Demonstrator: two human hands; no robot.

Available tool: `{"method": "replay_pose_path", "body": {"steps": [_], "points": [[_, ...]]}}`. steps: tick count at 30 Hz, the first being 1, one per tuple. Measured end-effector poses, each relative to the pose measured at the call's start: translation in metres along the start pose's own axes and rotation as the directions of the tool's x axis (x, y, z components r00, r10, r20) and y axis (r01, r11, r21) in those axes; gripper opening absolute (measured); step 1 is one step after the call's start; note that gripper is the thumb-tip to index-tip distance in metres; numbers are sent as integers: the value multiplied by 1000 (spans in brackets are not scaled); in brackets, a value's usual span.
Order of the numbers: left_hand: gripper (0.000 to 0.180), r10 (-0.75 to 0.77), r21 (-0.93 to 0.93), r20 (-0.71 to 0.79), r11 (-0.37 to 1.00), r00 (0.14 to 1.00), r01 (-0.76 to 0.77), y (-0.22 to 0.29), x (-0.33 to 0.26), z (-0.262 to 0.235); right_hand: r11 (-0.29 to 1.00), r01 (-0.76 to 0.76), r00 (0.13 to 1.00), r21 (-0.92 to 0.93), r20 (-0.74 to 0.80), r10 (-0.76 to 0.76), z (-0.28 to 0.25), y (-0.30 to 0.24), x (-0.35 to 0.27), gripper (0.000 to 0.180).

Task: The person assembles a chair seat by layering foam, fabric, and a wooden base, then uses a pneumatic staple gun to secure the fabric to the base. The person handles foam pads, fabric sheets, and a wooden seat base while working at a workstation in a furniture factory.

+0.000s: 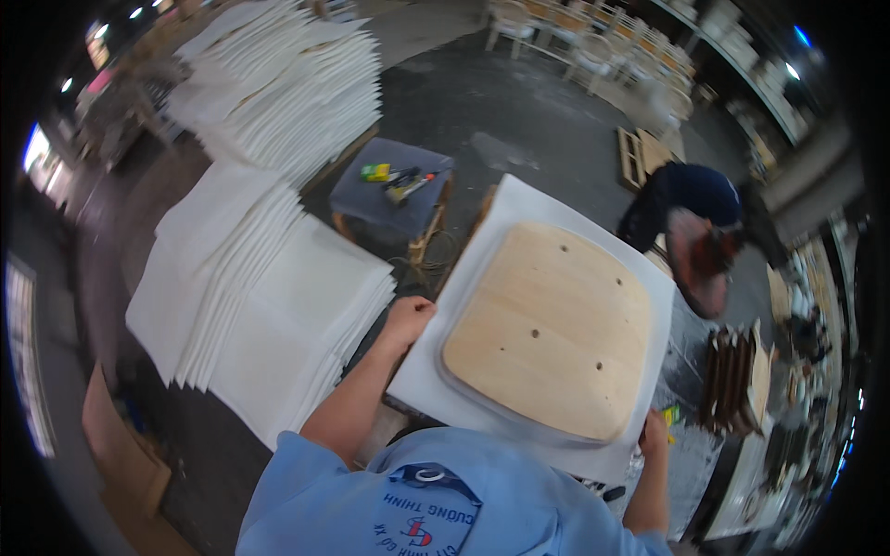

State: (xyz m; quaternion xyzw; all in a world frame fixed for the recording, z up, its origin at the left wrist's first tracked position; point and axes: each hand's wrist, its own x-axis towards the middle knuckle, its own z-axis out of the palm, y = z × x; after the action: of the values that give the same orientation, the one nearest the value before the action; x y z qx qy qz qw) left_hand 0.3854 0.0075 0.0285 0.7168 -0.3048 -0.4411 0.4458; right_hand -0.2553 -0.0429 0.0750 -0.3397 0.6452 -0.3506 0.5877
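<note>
A pale plywood seat panel (565, 306) with rounded corners and several holes lies on a white foam-like sheet (436, 375) in front of me. My left hand (410, 320) is at the sheet's left edge, its fingers curled closed on that edge. At the near right corner, my right hand (654, 433) is closed with the fingers at the sheet's edge, partly turned from view. The panel lies between both hands and neither touches it. What supports the sheet is mostly hidden beneath it.
Tall stacks of white sheets (301, 278) stand at my left. A padded stool (385, 208) beyond holds small tools and a yellow-green item (375, 172). To the right, a person (691, 213) bends low near stacked brown panels (728, 380). Chairs (593, 60) stand far back.
</note>
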Motion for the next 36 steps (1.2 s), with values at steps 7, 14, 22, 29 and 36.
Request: {"method": "replay_pose_path", "body": {"steps": [7,14,22,29,36], "points": [[24,-131,-194,231,965,964,177,65,52,34,996,-88,968,-15,-239,82,20,-14,54,44],[36,66,167,61,983,996,-75,69,58,58,621,54,774,-782,-360,-521,56,-30,51,26],[23,533,673,-120,664,837,-326,58,22,124,471,2,663,-882,-352,-660,80,-23,30,10],[18,656,699,-88,577,749,-423,44,31,119,364,122,573,-923,-234,-786,93,-5,39,6],[27,569,751,-90,578,817,-320,54,37,104,482,119,651,-868,-298,-698,103,-7,42,13]]}}
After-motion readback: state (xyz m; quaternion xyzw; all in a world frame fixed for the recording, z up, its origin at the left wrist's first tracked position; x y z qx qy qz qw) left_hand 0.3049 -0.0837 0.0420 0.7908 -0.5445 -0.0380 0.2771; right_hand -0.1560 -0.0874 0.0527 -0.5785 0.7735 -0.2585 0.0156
